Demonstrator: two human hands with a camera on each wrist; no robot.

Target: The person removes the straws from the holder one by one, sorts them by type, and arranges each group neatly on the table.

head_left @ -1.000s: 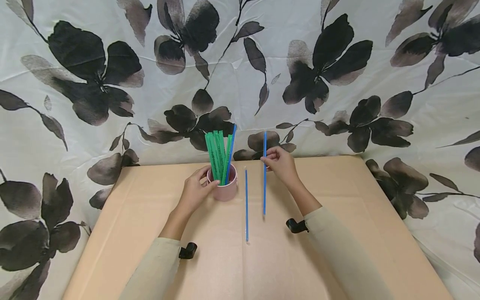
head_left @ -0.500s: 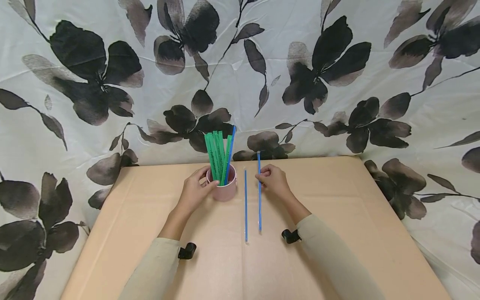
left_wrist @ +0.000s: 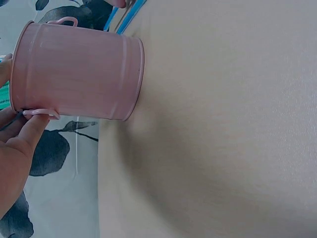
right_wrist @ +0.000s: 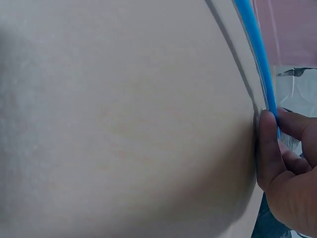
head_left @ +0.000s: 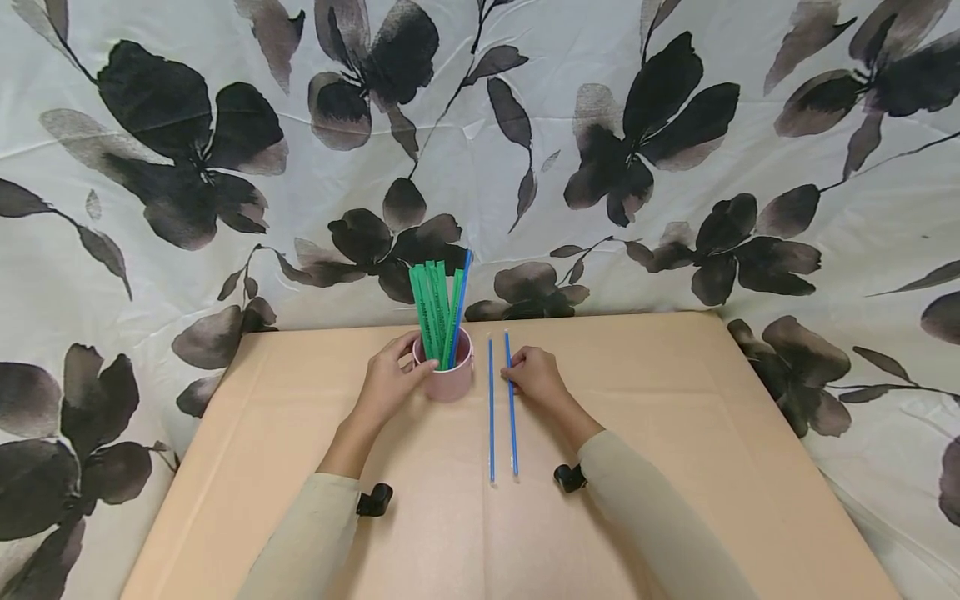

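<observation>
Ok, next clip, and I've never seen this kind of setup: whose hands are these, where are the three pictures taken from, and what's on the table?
No machine here: a person works with two bare hands, wearing one camera on the head and one on each wrist. The wide picture is the head view. The left wrist view shows the pink cup sideways; the right wrist view shows fingertips on a blue straw.

The left hand grips the pink cup, which holds green straws and one blue one. The right hand pinches a blue straw lying on the cardboard surface. A second blue straw lies just left of it, roughly parallel.
</observation>
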